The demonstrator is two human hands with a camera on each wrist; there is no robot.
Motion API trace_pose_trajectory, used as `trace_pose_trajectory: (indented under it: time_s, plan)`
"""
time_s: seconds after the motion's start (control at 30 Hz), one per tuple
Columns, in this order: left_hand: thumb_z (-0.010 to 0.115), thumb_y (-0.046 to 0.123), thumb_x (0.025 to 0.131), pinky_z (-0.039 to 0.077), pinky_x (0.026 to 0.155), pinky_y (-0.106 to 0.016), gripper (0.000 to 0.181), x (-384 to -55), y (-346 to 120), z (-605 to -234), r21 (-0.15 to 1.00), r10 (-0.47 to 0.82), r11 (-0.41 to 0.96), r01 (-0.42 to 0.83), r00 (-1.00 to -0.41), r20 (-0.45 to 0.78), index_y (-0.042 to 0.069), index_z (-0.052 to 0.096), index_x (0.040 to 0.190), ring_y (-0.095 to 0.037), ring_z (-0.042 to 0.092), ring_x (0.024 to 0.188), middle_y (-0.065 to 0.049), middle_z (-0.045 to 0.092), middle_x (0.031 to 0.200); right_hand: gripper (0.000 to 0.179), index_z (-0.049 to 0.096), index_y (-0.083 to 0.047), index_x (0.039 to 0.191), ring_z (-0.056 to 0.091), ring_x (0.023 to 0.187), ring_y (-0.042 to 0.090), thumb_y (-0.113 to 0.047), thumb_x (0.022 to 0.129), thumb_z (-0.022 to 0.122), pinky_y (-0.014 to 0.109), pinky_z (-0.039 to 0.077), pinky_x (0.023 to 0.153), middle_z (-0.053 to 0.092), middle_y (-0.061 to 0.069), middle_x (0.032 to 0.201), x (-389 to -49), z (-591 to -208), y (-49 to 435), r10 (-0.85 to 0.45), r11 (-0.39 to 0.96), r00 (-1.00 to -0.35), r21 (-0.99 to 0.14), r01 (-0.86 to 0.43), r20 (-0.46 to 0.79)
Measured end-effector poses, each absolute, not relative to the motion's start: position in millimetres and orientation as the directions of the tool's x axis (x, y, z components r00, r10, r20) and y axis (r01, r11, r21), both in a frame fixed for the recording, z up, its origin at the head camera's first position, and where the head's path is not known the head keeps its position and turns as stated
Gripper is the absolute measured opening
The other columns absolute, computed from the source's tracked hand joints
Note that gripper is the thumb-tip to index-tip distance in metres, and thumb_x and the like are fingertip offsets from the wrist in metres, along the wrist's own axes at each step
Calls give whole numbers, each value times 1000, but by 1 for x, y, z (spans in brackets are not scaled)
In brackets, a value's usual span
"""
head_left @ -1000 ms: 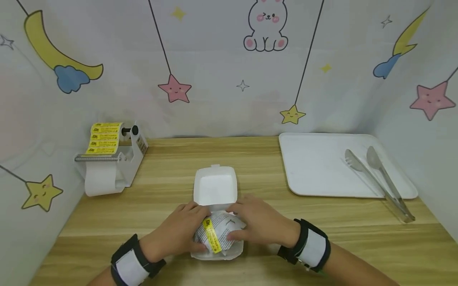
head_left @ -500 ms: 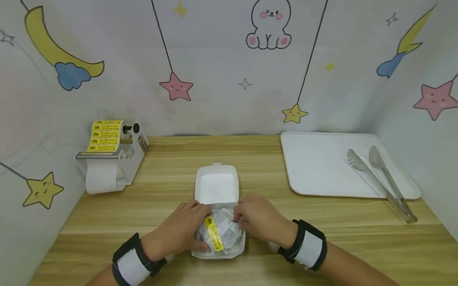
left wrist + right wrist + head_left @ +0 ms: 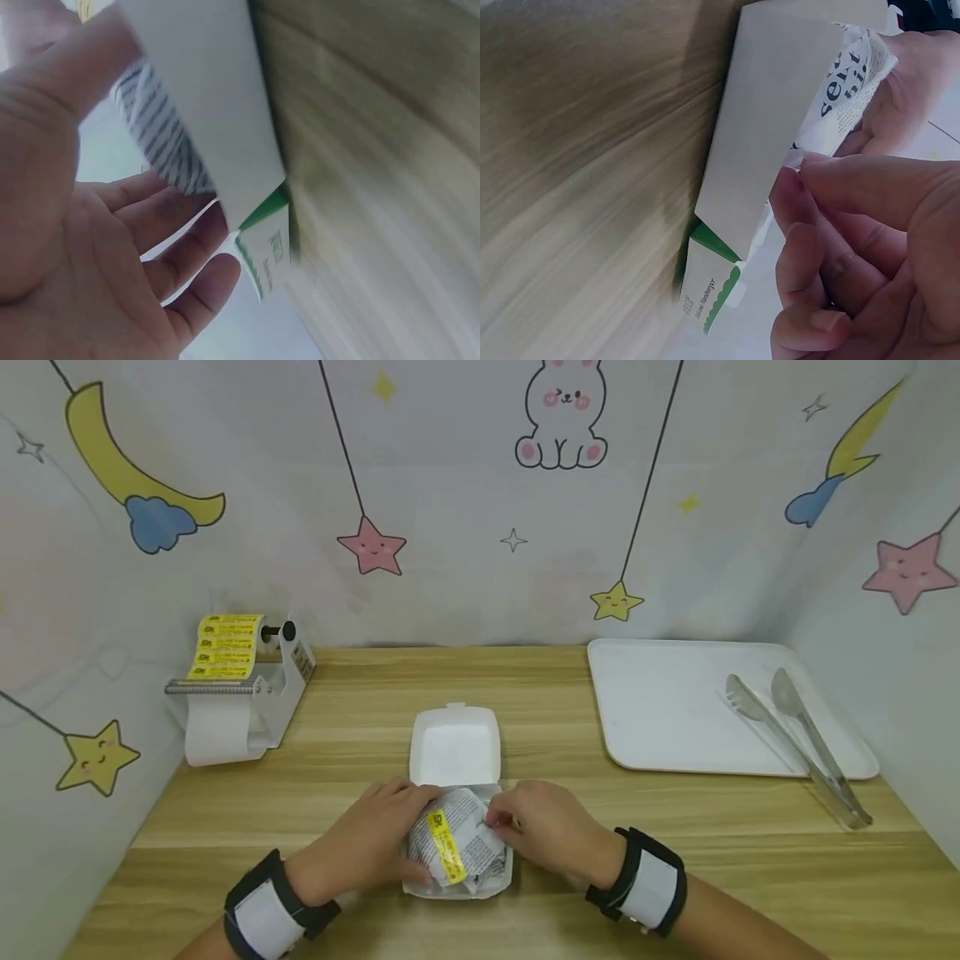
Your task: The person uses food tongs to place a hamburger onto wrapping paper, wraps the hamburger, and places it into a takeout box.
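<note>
A paper-wrapped hamburger with newsprint pattern and a yellow label sits in the base of a white burger box, whose lid lies open at the back. My left hand holds the wrapped hamburger from its left side, thumb at the front and fingers behind. On the other side, my right hand pinches the wrapper's edge between thumb and forefinger. In the right wrist view, that pinch is at the paper by the box wall. The left wrist view shows the fingers bent against the striped paper.
A label dispenser with a roll of yellow labels stands at the back left of the wooden table. At the back right lies a white tray, with metal tongs resting across its right part and over its front edge.
My right hand has drawn its fingers from spread on the hamburger to a pinch on the wrapper's right edge. The left hand has stayed on the left side.
</note>
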State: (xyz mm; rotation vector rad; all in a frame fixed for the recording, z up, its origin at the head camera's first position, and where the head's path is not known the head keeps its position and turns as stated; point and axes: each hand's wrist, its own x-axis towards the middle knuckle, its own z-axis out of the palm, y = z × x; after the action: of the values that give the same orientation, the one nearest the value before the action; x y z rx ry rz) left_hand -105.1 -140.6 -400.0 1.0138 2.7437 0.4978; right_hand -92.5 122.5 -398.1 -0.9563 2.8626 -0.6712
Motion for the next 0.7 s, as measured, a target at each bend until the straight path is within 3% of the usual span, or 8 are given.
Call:
trace_pose_trajectory:
  time_s: [0.2,0.27,0.37,0.43,0.5,0.6,0.7]
  plan:
    - [98,54,64,50,109,-59,107,-111,-154,-388,478,675,661,579,-737,-41,8,54,150,-38,56,134,-18,53,150,6,78,-15,94,55,71,1,-11,96,76,20,48,63,67,-9,81,-100,-396,128,-512,696,-855,-543,-470,84]
    - [96,51,69,55,102,-56,105,-113,-157,-383,537,631,669,514,-774,-46,7,51,152,-38,57,129,-21,50,150,7,78,-15,94,52,68,3,-11,96,74,20,46,61,64,-10,78,-106,-396,131,-469,690,-879,-588,-423,83]
    - [88,47,84,59,89,-49,92,-117,-159,-378,614,463,723,318,-882,-88,0,47,152,-37,60,121,-25,50,146,5,77,-13,95,52,69,6,-11,97,73,21,45,61,64,-8,79,-116,-397,135,-393,682,-916,-644,-347,78]
    - [78,48,95,59,79,-43,84,-120,-160,-377,636,341,751,175,-928,-148,-7,45,150,-33,65,109,-26,57,137,5,77,-11,99,57,74,9,-13,98,73,24,49,66,68,-5,85,-122,-400,136,-338,677,-939,-678,-286,60]
    - [67,51,102,57,70,-40,83,-123,-161,-379,652,274,756,56,-932,-236,-11,41,152,-31,67,91,-24,64,121,13,77,-7,108,65,84,14,-16,100,72,29,56,75,73,-1,96,-127,-403,135,-288,666,-957,-714,-216,21]
    - [56,51,107,51,61,-36,70,-128,-160,-386,695,299,718,-22,-893,-337,-9,47,142,-26,63,70,-15,65,97,32,70,0,128,71,105,23,-20,103,68,41,60,92,75,10,117,-132,-408,132,-248,632,-966,-767,-109,-67]
    - [50,45,111,48,60,-34,51,-131,-155,-392,773,355,631,-56,-866,-352,-1,55,130,-23,60,69,-9,60,92,46,60,6,142,70,118,29,-21,106,63,46,57,100,72,19,129,-134,-413,128,-270,578,-953,-815,-42,-142]
